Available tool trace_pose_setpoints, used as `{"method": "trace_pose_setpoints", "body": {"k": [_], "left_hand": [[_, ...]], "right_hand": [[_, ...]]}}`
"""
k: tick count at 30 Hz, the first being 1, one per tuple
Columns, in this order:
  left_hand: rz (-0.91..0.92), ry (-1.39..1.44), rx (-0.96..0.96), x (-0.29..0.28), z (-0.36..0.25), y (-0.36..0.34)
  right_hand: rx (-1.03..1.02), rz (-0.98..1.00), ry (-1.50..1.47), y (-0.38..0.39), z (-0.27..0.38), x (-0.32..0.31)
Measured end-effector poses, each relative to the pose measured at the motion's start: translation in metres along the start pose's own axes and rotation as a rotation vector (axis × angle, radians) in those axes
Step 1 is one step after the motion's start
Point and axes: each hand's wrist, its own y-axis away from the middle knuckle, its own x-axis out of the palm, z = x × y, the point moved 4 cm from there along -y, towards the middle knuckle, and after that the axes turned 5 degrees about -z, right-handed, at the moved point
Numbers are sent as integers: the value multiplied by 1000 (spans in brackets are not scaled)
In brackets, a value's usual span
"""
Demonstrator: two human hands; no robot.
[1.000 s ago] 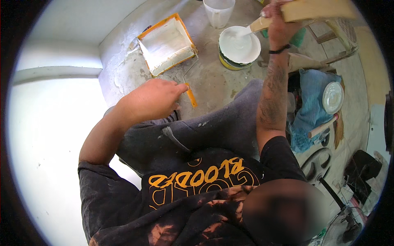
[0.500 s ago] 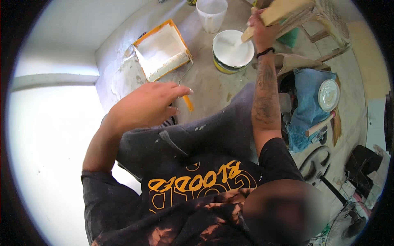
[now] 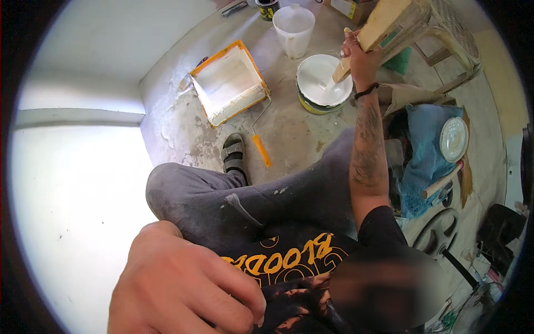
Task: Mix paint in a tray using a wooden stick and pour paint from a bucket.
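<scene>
My right hand (image 3: 360,60) is closed around a pale wooden plank (image 3: 385,25). The plank slants down to the left, and its lower end meets the white paint in a round bucket (image 3: 318,107) with a yellow and dark side. Large and close in the lower left, my left hand (image 3: 186,284) hangs in front of my body, back of the hand upward and fingers curled; its palm is hidden. Left of the bucket lies an orange-edged paint tray (image 3: 239,119) coated in white. A roller frame with an orange handle (image 3: 261,151) leans from its near corner.
Behind the bucket stands a white plastic jug (image 3: 293,30), with a dark can (image 3: 267,9) beyond. A worn chair (image 3: 456,33) stands at the far right. Nearer lie blue cloth (image 3: 420,161), a white round lid (image 3: 454,139), a wooden handle (image 3: 439,182) and a fan (image 3: 436,234).
My left hand has moved from above my thigh down toward my body and the camera, its fingers curling. The right hand still grips the plank in the paint. The view has shifted slightly.
</scene>
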Motion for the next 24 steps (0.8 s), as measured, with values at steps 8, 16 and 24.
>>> {"method": "trace_pose_setpoints", "body": {"k": [8,16,24], "left_hand": [[240,155,-111,-18,-9,9],[186,122,-94,-17,-8,18],[73,-29,-14,2,-3,10]], "right_hand": [[-185,16,-143,11,74,27],[22,97,41,17,39,29],[-186,-15,-31,8,15,0]]}}
